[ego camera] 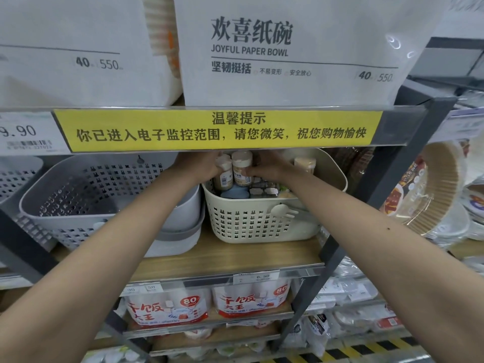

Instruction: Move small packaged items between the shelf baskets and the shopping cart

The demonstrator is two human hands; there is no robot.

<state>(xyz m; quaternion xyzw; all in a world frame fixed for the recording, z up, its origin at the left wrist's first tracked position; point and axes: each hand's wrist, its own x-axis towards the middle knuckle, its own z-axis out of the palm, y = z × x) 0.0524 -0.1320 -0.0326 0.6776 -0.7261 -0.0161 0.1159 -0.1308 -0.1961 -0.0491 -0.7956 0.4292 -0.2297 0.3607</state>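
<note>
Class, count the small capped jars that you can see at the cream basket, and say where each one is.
3. One jar is gripped by the left hand, one by the right hand, and one stands at the back right of the cream basket. More may be hidden behind the hands.

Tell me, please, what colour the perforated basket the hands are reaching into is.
Cream basket, seen from the head view; its neighbour is grey.

A grey metal shelving rack point(337, 247) with pale wooden boards point(235, 258) fills the aisle. A long yellow notice strip point(217, 131) fronts the upper shelf; black-and-yellow hazard striping point(366, 349) marks the floor below.
</note>
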